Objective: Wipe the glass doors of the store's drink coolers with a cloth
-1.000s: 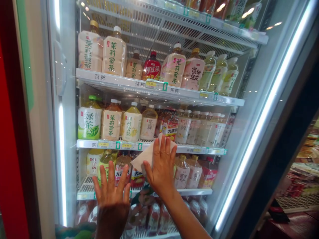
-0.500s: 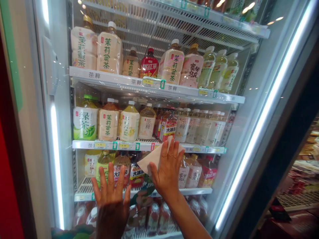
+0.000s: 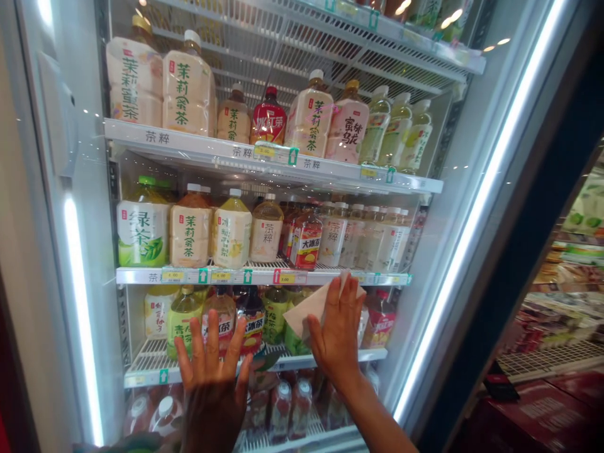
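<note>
Left hand (image 3: 212, 362) spread, right hand (image 3: 337, 327) flat over a cloth (image 3: 304, 318), cloth corner jutting leftward from it, room between the hands, shelf edge (image 3: 257, 277) above the left fingertips, light strip (image 3: 481, 207) well right of both.

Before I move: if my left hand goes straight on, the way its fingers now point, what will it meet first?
Probably the glass pane, though its depth is hard to judge; the left hand may be touching it. Behind the pane, a green bottle seems nearest that line.
</note>
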`<state>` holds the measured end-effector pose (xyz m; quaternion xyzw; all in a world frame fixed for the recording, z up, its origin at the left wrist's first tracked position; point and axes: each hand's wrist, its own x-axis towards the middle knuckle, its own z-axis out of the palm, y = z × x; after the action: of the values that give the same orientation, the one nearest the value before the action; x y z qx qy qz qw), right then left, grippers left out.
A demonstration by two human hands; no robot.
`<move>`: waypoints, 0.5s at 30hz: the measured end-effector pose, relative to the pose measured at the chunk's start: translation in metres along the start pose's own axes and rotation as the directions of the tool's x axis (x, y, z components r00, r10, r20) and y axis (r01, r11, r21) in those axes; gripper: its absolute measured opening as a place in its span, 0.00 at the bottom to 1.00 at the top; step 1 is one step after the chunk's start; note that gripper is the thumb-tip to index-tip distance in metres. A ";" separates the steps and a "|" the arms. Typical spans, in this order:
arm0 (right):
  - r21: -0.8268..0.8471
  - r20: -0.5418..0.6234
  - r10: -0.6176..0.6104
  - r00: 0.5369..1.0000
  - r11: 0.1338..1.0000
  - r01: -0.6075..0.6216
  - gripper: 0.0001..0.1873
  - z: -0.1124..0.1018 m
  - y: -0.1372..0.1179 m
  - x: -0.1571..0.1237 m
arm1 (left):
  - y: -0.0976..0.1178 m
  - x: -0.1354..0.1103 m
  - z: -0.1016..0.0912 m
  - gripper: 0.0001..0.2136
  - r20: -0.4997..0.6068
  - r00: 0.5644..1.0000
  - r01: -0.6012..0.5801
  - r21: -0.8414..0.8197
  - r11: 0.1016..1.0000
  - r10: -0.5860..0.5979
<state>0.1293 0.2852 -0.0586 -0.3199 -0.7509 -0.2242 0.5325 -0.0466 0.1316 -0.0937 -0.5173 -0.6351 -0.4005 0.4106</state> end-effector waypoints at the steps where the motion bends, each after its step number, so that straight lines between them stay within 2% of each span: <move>1: -0.001 -0.010 -0.007 1.000 1.000 0.007 0.42 -0.001 0.003 0.008 | 0.003 0.000 0.002 0.34 -0.002 1.000 -0.005 -0.003 1.000 0.005; 3: -0.018 -0.012 -0.025 1.000 1.000 0.024 0.42 0.002 0.007 -0.007 | 0.006 0.000 0.005 0.34 0.000 1.000 -0.007 0.008 1.000 0.007; 7: -0.073 0.012 -0.009 1.000 0.997 0.010 0.41 0.023 0.014 -0.105 | 0.008 -0.001 0.010 0.34 -0.007 1.000 -0.006 0.004 1.000 0.006; 9: -0.080 0.025 -0.001 1.000 0.997 0.003 0.41 0.029 0.020 -0.129 | 0.008 -0.002 0.012 0.34 -0.001 1.000 -0.005 -0.004 1.000 0.005; 11: -0.060 0.009 0.022 1.000 0.998 -0.022 0.41 0.025 0.029 -0.111 | 0.007 -0.002 0.012 0.35 0.011 1.000 0.001 0.001 1.000 -0.001; 15: 0.007 -0.092 0.121 0.988 0.993 -0.121 0.40 0.006 0.047 -0.018 | 0.010 -0.002 0.013 0.38 0.030 1.000 0.006 0.035 0.999 -0.007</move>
<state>0.1637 0.3177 -0.0775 -0.3539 -0.7047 -0.2054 0.5796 -0.0380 0.1448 -0.0989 -0.5139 -0.6498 -0.3828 0.4088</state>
